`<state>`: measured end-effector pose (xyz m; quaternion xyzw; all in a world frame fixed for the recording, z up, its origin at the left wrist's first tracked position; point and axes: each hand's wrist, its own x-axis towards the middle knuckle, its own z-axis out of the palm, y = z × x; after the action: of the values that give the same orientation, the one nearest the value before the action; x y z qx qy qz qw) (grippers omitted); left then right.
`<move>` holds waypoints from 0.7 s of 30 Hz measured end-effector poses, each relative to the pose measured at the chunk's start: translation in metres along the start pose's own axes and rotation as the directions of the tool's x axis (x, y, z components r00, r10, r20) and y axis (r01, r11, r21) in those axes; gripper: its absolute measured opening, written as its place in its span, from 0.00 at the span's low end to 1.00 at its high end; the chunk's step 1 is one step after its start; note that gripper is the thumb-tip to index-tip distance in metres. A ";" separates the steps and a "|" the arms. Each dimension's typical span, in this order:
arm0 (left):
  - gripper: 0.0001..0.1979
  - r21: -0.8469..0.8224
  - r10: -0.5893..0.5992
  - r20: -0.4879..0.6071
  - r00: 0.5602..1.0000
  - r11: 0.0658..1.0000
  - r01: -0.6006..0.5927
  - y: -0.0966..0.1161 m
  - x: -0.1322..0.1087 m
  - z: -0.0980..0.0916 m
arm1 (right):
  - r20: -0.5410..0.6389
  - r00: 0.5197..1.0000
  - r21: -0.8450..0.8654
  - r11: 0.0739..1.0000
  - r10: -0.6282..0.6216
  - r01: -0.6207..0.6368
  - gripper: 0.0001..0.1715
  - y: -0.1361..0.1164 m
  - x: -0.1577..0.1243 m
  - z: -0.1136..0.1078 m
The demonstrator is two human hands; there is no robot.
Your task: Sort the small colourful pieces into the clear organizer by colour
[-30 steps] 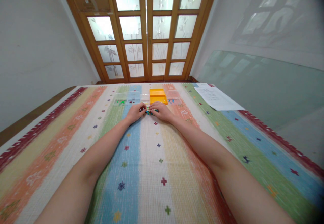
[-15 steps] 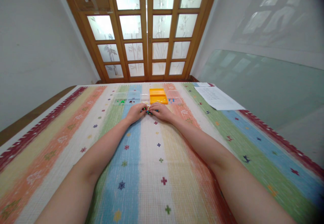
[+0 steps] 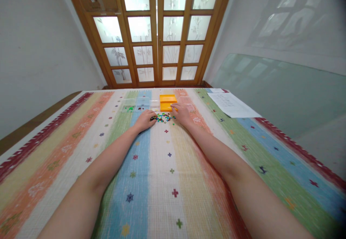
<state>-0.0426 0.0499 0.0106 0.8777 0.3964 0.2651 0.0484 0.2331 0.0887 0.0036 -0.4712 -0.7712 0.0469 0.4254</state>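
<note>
A loose pile of small coloured pieces (image 3: 163, 117), green, blue, yellow and dark, lies on the striped cloth between my hands. At its left edge my left hand (image 3: 146, 120) rests with curled fingers, some dark bits showing at the fingertips; what it grips is too small to name. My right hand (image 3: 181, 113) is lifted by the front right corner of an orange open box (image 3: 168, 98). Its thumb and forefinger come together in a pinch, and anything between them is too small to make out.
Left of the orange box, a clear divided tray (image 3: 135, 102) holds green pieces (image 3: 131, 108) and dark red pieces (image 3: 141, 108). Another clear tray (image 3: 186, 99) is partly behind my right hand. Printed paper (image 3: 232, 104) lies at the table's right, near a glass panel (image 3: 283, 88).
My right hand has moved from the pile up and right to the orange box's corner, uncovering the pieces and covering part of the right clear tray. My left hand stays nearly still.
</note>
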 end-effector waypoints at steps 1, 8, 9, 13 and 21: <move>0.09 -0.001 0.014 -0.001 1.000 1.000 -0.014 -0.001 0.000 0.001 | -0.013 1.000 -0.010 1.000 0.013 -0.014 0.17 0.002 0.001 0.000; 0.10 0.022 0.030 0.005 1.000 0.999 -0.030 -0.002 0.000 0.004 | 0.011 1.000 -0.077 0.997 -0.021 0.022 0.22 0.012 0.002 0.004; 0.10 0.026 0.020 0.007 1.000 0.999 -0.020 -0.001 0.000 0.004 | 0.021 0.999 -0.083 0.996 -0.031 0.032 0.23 0.013 0.001 0.005; 0.08 0.038 -0.003 0.012 1.000 0.999 0.002 0.002 0.001 0.002 | 0.029 0.999 -0.098 0.995 -0.027 0.030 0.21 0.014 0.000 0.008; 0.06 0.032 0.001 0.006 1.000 0.999 -0.001 0.008 0.002 -0.001 | 0.045 0.998 -0.094 0.994 -0.048 0.052 0.17 0.006 -0.001 0.006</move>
<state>-0.0369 0.0458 0.0141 0.8793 0.4000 0.2562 0.0352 0.2330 0.0937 -0.0037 -0.4704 -0.7930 0.0094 0.3871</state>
